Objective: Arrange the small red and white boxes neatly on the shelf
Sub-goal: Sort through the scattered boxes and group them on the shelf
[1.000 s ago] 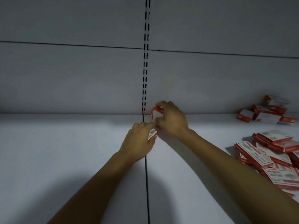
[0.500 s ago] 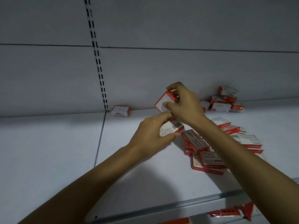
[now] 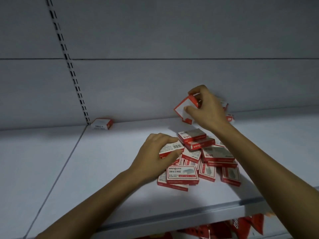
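left hand [image 3: 155,153]: low over the near left edge of the pile, fingers and thumb curled round the barcode box [image 3: 172,147], which it grips by its long sides.
right hand [image 3: 208,109]: raised above the shelf close to the back panel, thumb and fingertips pinching the tilted box [image 3: 183,108].
tilted box: off the shelf, white face turned toward the camera, one corner pointing down, red edges showing.
barcode box: label side up, overlapping the pile's left edge; whether it rests on it cannot be told.
pile [image 3: 203,163]: red and white boxes heaped loosely on the right part of the shelf, some flat, some leaning on each other, several printed faces upside down; "wengu" and "24/6" are readable.
lone box [image 3: 102,123]: flat at the back, against the back panel just right of the slotted upright [image 3: 72,73], well apart from the pile.
far boxes [image 3: 229,117]: against the back panel, mostly hidden behind the right hand.
shelf [image 3: 96,169]: pale, with a seam running forward from the upright.
back panel [image 3: 155,80]: plain grey.
red packets [image 3: 245,225]: below the shelf's front edge.
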Demonstrator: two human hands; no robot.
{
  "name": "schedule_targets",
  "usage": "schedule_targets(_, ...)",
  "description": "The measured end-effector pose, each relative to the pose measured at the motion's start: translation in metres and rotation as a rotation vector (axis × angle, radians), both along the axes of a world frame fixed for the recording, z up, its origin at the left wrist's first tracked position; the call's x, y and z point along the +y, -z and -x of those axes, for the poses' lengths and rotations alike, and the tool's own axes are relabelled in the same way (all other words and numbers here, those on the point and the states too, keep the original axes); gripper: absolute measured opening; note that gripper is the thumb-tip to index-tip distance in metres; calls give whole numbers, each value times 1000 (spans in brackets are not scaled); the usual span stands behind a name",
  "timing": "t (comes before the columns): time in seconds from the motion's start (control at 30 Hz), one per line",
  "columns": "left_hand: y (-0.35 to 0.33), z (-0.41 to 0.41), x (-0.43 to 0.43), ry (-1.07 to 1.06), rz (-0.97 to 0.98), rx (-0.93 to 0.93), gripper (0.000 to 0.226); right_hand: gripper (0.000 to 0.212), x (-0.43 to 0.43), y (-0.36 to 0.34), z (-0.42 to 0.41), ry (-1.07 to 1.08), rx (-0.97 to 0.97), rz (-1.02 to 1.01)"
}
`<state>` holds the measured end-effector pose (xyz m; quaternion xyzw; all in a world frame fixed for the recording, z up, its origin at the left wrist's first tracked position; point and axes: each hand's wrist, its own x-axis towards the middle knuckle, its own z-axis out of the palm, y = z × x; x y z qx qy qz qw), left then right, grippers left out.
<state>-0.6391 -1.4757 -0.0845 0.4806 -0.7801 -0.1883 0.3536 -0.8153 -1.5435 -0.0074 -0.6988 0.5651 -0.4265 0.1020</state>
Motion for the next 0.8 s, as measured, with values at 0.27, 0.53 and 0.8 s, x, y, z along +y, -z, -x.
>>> schedule_targets(0.27, 5, 8, 4, 32, -148, 377, 53, 39, -45, 23, 40, 3, 9, -227)
schedule_targets(0.53, 12, 4, -9, -2, -270, 632, 53, 20, -65, 50, 63, -123, 220, -208)
schedule_targets(0.8, 13, 3, -11, -14, -283, 633, 40, 25, -50, 70, 81, -242, 266, -338)
